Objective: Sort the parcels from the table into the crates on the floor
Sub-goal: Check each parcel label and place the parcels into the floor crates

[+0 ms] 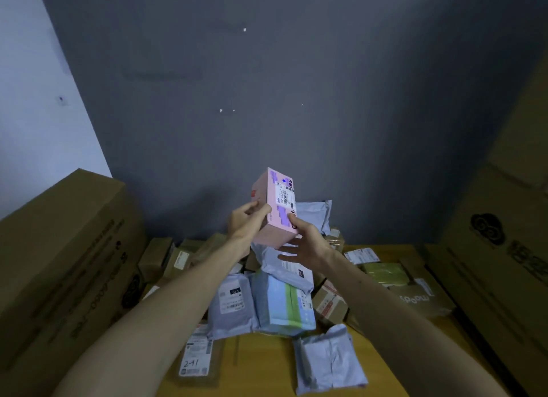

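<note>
Holding the pink box [274, 207] tilted above the parcels [284, 301] at the desk's [267, 364] far side, the left grip [247, 218] pinches its left edge while the right grip [305, 242] lies spread beneath, so a loosened pinch could let it slide off.

Pink box [274, 209] with purple blocks, grey mailers [327, 359], yellow-brown table [267, 364]

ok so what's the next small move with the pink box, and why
Probably carry the pink box toward the crates, not in view here: it's held above the parcel pile, left hand gripping its side, right hand under it, label facing the camera.
</note>
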